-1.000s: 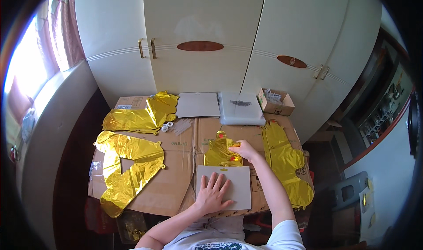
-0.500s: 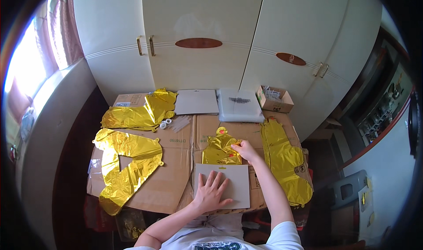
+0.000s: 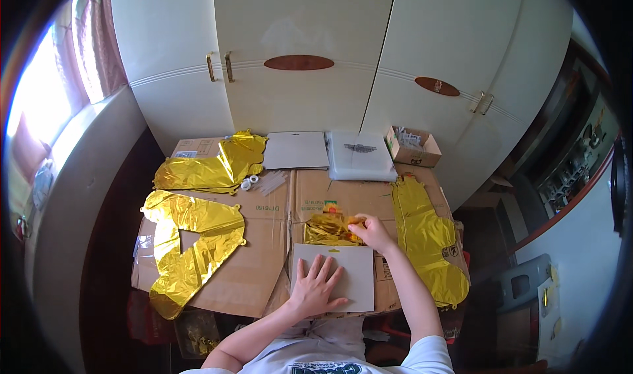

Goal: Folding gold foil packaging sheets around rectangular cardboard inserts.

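My left hand (image 3: 318, 288) lies flat with spread fingers on a grey-white card (image 3: 356, 282) that has a small hanging slot at its far edge. From under the card's far edge sticks out a gold foil balloon (image 3: 322, 230), flat and crumpled. My right hand (image 3: 373, 233) pinches the balloon's right side and lifts its far part, which is folding toward me. How much of the balloon lies beneath the card is hidden.
Flattened cardboard (image 3: 264, 268) covers the table. More flat gold foil balloons lie at the left (image 3: 198, 242), back left (image 3: 224, 166) and right (image 3: 425, 242). Along the back are grey cards (image 3: 297, 151), clear plastic bags (image 3: 361, 156), a small box (image 3: 415, 148), white ribbon rolls (image 3: 249, 183) and clear straws (image 3: 271, 183).
My right hand has drawn the far part of the balloon up and toward me, so it no longer lies spread out. My left hand stays on the card.
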`<action>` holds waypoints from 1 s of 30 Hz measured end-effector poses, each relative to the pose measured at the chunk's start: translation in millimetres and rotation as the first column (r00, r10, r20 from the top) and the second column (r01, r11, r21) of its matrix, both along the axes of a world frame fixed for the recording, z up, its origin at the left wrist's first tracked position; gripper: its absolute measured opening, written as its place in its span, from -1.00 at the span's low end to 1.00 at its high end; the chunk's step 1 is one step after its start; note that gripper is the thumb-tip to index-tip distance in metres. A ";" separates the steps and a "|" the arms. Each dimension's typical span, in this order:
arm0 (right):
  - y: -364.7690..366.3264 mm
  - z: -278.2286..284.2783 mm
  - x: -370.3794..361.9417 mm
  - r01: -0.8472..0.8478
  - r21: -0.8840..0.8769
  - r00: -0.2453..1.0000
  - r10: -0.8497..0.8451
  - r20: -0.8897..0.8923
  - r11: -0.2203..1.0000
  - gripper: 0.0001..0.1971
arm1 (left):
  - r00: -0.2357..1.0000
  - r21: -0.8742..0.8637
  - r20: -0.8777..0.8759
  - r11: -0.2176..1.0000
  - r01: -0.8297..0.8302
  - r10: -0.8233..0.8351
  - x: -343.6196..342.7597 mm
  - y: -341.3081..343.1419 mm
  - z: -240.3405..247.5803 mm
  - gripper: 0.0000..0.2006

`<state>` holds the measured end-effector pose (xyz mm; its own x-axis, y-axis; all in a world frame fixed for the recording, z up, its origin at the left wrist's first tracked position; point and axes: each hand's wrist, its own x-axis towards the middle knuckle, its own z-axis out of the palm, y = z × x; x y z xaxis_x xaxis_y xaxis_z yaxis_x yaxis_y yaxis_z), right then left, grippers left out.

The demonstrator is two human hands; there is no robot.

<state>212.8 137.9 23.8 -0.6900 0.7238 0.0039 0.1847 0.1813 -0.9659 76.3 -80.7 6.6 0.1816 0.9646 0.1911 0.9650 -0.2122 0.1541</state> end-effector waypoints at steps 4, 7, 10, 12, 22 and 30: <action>-39.0 15.0 14.6 -0.018 0.105 0.999 0.014 0.034 0.994 -0.89 | 1.000 0.007 0.014 1.000 -0.007 0.007 -0.5 0.3 0.8 -0.18; -64.7 8.5 31.9 -0.063 0.384 0.997 0.041 0.066 0.921 -0.88 | 1.000 -0.134 0.019 0.991 -0.012 0.015 0.8 1.7 8.3 -0.18; -86.4 -3.6 43.7 -0.074 0.454 0.994 0.030 0.104 0.888 -0.81 | 0.999 -0.287 0.028 0.958 -0.007 0.016 1.5 2.7 18.9 -0.18; -90.7 -15.1 47.4 -0.089 0.564 0.994 0.041 0.098 0.821 -0.79 | 0.996 -0.057 0.082 0.998 0.028 -0.023 -2.0 0.5 2.4 -0.20; -91.8 -30.4 56.3 -0.159 0.673 0.987 0.112 0.112 0.723 -0.78 | 0.994 -0.063 0.105 0.998 0.029 -0.022 -2.8 -0.8 -4.9 -0.23; -92.8 11.0 48.2 -0.252 0.550 0.950 0.096 0.298 0.796 -0.82 | 0.989 -0.013 0.146 1.000 0.003 -0.001 -3.2 -1.7 -11.1 -0.22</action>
